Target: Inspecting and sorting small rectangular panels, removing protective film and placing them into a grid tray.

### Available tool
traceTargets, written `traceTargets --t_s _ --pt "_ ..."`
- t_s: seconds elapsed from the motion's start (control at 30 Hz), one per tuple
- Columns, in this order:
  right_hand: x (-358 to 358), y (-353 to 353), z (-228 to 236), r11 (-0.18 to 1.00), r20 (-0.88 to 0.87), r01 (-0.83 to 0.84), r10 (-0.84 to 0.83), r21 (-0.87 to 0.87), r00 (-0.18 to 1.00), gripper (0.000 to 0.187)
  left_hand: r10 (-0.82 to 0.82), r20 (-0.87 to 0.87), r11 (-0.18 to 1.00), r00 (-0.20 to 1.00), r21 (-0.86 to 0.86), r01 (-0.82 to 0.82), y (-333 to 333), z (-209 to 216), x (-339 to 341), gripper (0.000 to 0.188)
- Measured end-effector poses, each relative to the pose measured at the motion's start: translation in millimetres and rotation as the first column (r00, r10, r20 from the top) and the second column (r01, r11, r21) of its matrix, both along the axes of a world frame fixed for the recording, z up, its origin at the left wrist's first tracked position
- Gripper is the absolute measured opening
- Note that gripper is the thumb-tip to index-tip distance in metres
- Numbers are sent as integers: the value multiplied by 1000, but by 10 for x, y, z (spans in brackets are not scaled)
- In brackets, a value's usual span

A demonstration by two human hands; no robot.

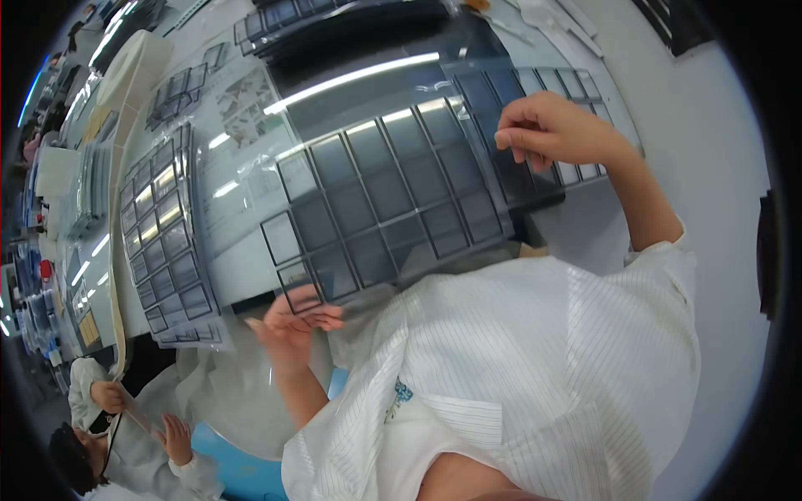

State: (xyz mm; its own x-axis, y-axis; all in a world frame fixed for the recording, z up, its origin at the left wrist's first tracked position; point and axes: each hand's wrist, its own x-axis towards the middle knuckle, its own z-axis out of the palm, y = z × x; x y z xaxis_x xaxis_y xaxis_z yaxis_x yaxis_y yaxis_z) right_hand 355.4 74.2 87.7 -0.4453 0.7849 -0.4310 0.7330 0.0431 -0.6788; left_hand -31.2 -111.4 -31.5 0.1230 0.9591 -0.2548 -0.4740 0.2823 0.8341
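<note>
A transparent sheet with a grid of dark-framed rectangular panes lies tilted in front of me, its near edge close to my body. At its near left corner is my left hand, palm up, thumb spread from the fingers. Some of these fingers show through the clear corner panes; whether they bear its weight I cannot tell. My right hand hovers past the sheet's right side with fingers curled and thumb against the index finger. Anything between those fingertips is too small to make out. Beneath that hand lies another dark-framed grid sheet.
More framed grid sheets lie stacked on the left, with smaller framed pieces beyond. A dark stack stands at the far side of the glossy table. At lower left a co-worker holds a strip beside a blue surface.
</note>
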Motion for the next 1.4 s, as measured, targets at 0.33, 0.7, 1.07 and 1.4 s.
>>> traceTargets --t_s 0.33,0.7,1.07,1.4 --pt "91 83 -244 995 -58 15 -10 98 998 27 -210 -607 957 766 -286 35 367 568 -4 57" --pt "83 214 -413 968 -176 90 -49 233 983 21 109 -800 989 590 28 -145 296 427 225 42" --pt "-120 418 -591 972 -395 166 -89 166 914 30 227 -810 965 541 111 -239 243 365 289 40" --pt "-198 511 -665 972 -426 122 -200 -203 883 24 123 -967 966 -224 168 -194 448 677 171 31"
